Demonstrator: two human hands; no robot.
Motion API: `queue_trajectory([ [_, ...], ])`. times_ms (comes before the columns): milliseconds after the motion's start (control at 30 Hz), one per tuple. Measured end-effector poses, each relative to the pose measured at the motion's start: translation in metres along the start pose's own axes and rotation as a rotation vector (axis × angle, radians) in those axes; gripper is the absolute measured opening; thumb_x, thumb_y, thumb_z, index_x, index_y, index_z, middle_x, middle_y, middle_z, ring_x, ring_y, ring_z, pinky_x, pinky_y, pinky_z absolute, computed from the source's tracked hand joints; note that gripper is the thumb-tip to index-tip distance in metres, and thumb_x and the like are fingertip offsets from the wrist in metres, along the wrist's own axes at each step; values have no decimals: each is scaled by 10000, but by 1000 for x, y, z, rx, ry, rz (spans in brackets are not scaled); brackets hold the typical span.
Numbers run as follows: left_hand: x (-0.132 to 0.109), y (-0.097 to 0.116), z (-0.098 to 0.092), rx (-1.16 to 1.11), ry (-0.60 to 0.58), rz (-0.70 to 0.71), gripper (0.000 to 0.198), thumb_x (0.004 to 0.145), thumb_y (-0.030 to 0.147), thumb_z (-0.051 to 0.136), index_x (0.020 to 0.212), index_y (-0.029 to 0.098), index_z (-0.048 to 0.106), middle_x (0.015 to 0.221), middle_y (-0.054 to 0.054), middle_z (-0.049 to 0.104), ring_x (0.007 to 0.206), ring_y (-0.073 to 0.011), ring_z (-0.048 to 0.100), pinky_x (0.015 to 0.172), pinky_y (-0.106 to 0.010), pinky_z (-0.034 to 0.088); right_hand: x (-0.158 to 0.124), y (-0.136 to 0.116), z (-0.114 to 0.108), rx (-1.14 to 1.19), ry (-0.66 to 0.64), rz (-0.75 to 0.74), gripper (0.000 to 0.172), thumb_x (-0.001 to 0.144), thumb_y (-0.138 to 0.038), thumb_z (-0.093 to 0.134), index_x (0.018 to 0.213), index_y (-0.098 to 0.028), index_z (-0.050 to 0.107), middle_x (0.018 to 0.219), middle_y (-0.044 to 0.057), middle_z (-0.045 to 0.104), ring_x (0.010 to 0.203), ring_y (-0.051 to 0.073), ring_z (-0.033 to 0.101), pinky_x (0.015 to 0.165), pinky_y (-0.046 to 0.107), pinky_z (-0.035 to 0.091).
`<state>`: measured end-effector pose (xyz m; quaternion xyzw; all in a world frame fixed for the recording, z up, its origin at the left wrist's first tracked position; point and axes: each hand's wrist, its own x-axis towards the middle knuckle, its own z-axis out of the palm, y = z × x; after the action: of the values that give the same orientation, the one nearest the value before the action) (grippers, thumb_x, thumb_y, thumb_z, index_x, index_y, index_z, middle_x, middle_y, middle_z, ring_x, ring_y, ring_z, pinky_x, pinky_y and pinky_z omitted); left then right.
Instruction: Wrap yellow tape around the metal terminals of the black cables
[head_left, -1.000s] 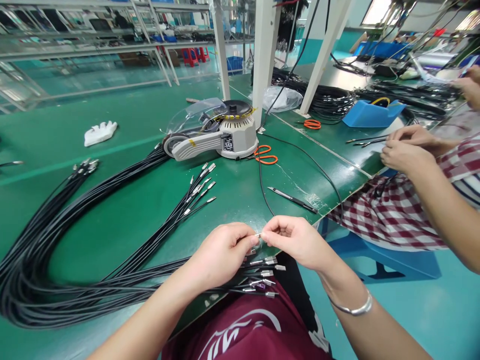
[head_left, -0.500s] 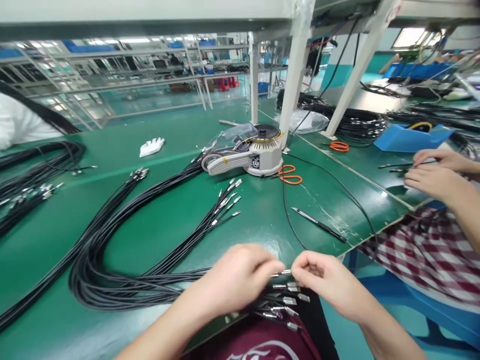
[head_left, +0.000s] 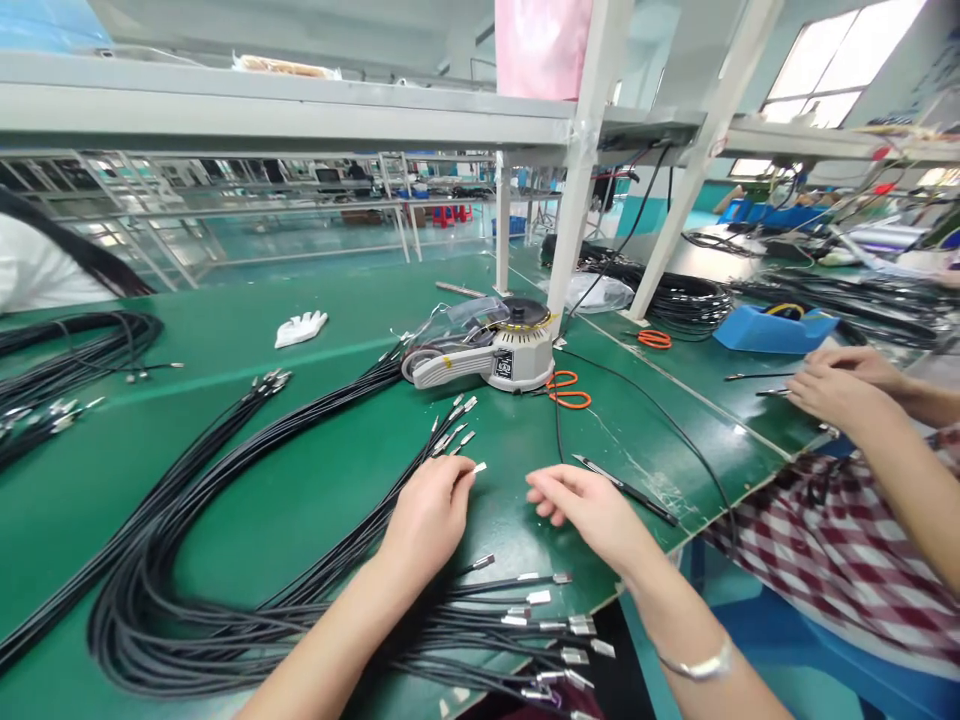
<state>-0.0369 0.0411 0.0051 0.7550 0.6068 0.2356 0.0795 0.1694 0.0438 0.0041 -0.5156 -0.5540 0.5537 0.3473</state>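
My left hand [head_left: 431, 505] is closed around a black cable, whose metal connector [head_left: 480, 468] pokes out past the thumb and forefinger. To its right, my right hand [head_left: 574, 500] hovers over the table with loosely curled fingers slightly apart and nothing visible in them. Below both hands, a bundle of black cables [head_left: 195, 640] ends in several silver connectors [head_left: 540, 597] near the table edge. The bundle bends round at the left and runs back toward a tape dispenser [head_left: 517, 355]. More cable ends [head_left: 459, 405] lie just beyond my left hand.
Orange-handled scissors [head_left: 570, 392] lie beside the dispenser, and a utility knife [head_left: 630, 490] is right of my right hand. A white glove [head_left: 300, 328] rests farther back. On the right, a co-worker's hands [head_left: 840, 385] are near a blue bin [head_left: 776, 328]. Shelf posts [head_left: 574, 190] rise behind the dispenser.
Both hands have moved away from the table edge and farther apart. The left now holds a cable end nearer the far connectors. The view has tilted upward.
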Motion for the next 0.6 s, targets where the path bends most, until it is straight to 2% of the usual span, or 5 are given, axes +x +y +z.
queue_trajectory([
  [200, -16, 10, -8, -262, 51, -48, 209, 887, 261, 472, 952, 199, 660, 906, -47, 682, 893, -181, 616, 835, -320, 478, 28, -7, 43, 152, -80, -50, 275, 721, -415, 675, 745, -143, 640, 646, 5, 625, 597, 122, 558, 579, 248, 432],
  [367, -16, -1, -21, -289, -85, -188, 165, 843, 255, 494, 816, 203, 648, 823, -20, 686, 784, -185, 628, 749, -313, 486, 30, -3, 46, 159, -28, -79, 203, 710, -348, 681, 687, -152, 628, 602, -19, 608, 579, 113, 536, 594, 243, 414],
  [467, -10, -5, -24, -421, -188, -231, 207, 850, 308, 480, 899, 207, 653, 839, -16, 700, 773, -181, 645, 737, -298, 502, 31, -1, 47, 152, -38, -86, 171, 723, -319, 669, 690, -153, 641, 595, -21, 617, 580, 113, 547, 597, 240, 415],
  [533, -6, -5, -20, -480, -174, -206, 242, 857, 320, 473, 947, 216, 672, 909, -21, 710, 848, -182, 654, 798, -295, 503, 35, -3, 45, 150, -74, -94, 172, 727, -319, 671, 699, -149, 669, 601, -11, 637, 578, 114, 559, 595, 239, 422],
  [600, -5, -5, -13, -483, -120, -194, 242, 856, 323, 482, 917, 234, 698, 936, -17, 714, 884, -183, 657, 827, -292, 502, 46, -9, 38, 234, -20, -79, 187, 696, -322, 708, 700, -135, 697, 630, 19, 671, 571, 119, 572, 569, 233, 430],
])
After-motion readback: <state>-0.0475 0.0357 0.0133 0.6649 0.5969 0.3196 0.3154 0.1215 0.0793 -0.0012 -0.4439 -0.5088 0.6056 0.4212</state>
